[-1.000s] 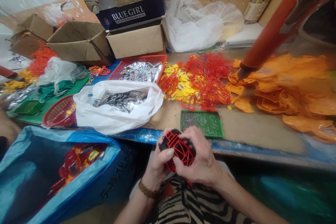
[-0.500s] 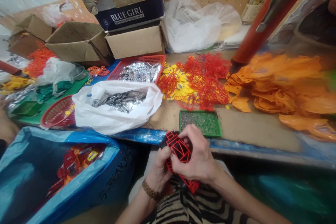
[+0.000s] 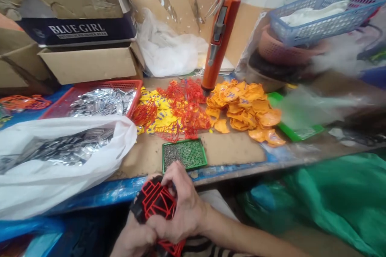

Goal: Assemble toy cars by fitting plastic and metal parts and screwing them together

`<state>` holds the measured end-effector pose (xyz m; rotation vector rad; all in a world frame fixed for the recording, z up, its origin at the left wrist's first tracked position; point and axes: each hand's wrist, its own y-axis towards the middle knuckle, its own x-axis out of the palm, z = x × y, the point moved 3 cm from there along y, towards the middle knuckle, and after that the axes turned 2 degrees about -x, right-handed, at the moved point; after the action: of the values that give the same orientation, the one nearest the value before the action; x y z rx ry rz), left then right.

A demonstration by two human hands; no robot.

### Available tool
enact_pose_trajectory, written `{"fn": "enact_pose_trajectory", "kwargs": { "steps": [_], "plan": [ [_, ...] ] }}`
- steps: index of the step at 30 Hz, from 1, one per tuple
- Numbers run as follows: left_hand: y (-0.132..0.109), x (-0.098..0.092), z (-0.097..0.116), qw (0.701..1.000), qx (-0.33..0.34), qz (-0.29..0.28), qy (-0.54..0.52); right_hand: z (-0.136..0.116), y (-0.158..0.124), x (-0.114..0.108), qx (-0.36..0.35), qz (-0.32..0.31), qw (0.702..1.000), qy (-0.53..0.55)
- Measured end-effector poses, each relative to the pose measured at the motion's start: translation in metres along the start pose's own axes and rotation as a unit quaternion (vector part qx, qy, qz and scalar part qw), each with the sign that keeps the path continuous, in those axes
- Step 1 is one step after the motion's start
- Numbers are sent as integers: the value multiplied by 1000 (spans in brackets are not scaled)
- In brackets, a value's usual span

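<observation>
Over my lap both hands hold a black plastic part with a red lattice frame (image 3: 159, 198) lying against its face. My left hand (image 3: 134, 233) is wrapped round its lower left side. The fingers of my right hand (image 3: 183, 204) curl over the upper right edge, and its thumb presses across the lattice. Just beyond the hands, on the bench, sits a green tray (image 3: 205, 153) of small metal pieces. Behind that lie red lattice frames (image 3: 194, 108), flat yellow pieces (image 3: 164, 118) and a heap of orange shell-like pieces (image 3: 241, 102).
An orange power screwdriver (image 3: 221, 40) hangs upright above the bench. At left are a white bag (image 3: 120, 148) and a red basket (image 3: 137, 100), both holding metal pieces, below cardboard boxes (image 3: 90, 64). A blue basket (image 3: 313, 26) is stacked at the right, above green plastic sheeting (image 3: 337, 204).
The view has swung to the right, so the bench things and hands appear further left. Both hands still grip the black part with the red lattice frame.
</observation>
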<state>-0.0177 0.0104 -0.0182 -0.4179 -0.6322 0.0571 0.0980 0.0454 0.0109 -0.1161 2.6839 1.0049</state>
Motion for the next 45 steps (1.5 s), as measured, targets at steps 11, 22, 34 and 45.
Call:
{"fn": "enact_pose_trajectory", "kwargs": {
  "steps": [11, 22, 34, 45],
  "plan": [
    [-4, 9, -20, 989, -119, -82, 4, 77, 29, -121, 69, 58, 962, -260],
    [-6, 19, -15, 983, -129, -130, -11, 115, 15, -185, 241, 10, 947, -212],
    [-15, 17, -22, 982, -184, -22, 37, 40, -16, -94, 281, -172, 940, 84],
    [-11, 33, -21, 989, -137, -40, 42, 48, -15, -78, 227, -69, 965, 108]
  ]
}}
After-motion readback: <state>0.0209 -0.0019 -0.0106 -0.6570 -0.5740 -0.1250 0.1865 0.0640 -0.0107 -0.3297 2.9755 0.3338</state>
